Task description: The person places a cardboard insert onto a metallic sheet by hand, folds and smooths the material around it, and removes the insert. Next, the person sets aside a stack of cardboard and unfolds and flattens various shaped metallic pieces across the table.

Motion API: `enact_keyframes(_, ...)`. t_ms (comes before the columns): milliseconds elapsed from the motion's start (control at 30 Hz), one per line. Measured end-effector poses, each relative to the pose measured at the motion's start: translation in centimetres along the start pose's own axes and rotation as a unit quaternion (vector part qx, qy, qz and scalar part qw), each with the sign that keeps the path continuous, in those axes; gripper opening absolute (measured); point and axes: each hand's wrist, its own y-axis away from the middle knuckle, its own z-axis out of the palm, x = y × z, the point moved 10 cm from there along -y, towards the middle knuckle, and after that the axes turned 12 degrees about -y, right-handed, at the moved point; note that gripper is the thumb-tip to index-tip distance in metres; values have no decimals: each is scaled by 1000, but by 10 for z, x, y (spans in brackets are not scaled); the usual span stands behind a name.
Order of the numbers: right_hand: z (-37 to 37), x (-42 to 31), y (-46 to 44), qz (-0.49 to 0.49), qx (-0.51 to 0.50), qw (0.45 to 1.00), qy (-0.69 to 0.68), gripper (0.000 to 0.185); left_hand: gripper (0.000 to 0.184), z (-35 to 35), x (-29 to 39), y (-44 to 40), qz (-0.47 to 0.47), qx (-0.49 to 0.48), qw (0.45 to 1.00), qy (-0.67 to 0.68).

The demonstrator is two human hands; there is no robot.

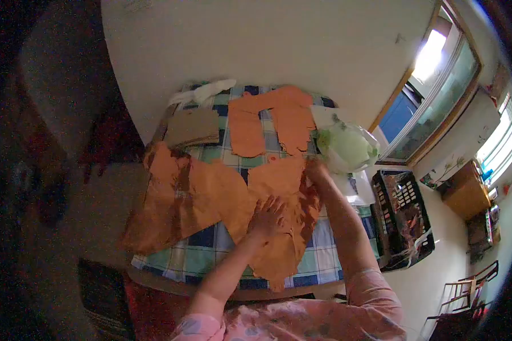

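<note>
A large orange-brown sheet (205, 190) with irregular edges lies over a plaid cloth (196, 250) on the table. My left hand (268, 217) lies on the middle of the sheet, palm down with its fingers spread. My right hand (317, 170) is at the sheet's upper right edge, its fingers bent against it; what they hold, if anything, is too small to tell. Beyond the hands lies a separate orange piece (246, 128) with a narrow gap cut between two legs. Dark, shiny creases run down the sheet below my right hand.
Brown flat pieces (192, 127) are stacked at the back left, near a white cloth (213, 90). A pale green plastic bag (347, 148) sits at the right. Beside the table stands a black crate (405, 199); chairs (463, 292) are farther right.
</note>
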Motion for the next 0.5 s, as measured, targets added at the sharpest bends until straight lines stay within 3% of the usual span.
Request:
enact_keyframes(100, 2, -8, 2, -35, -5, 999, 25, 22, 50, 1, -2, 1, -3, -54, 996, 70)
enact_keyframes(133, -10, -33, 17, -101, 31, 993, 51, 21, 50, -3, -6, -5, 2, -110, 988, 112)
enact_keyframes(167, -13, -50, 25, -108, 17, 994, 27, 21, 50, -1, -5, -5, 9, -164, 974, 154)
enact_keyframes(200, -16, -66, 33, -114, 2, 993, 2, 22, 50, 3, -4, -4, 10, -143, 978, 152)
enact_keyframes(267, -16, -85, 32, -50, -98, 975, -193, 25, 51, 18, -1, -2, 11, -98, 984, 146)
enact_keyframes(333, -38, -113, 56, -49, -130, 875, -463, 29, 51, -5, -8, -5, -5, -108, 983, 146)
enact_keyframes(400, -50, -115, 76, -74, -83, 862, -494, 30, 51, -17, -10, -5, -17, -77, 990, 117)
enact_keyframes(467, -38, -91, 108, -87, 9, 964, -249, 29, 52, -19, -8, -2, -25, -6, 998, 57)
enact_keyframes(500, -31, -78, 123, -92, 56, 987, -118, 30, 51, -19, -9, -6, -12, -77, 992, 95)
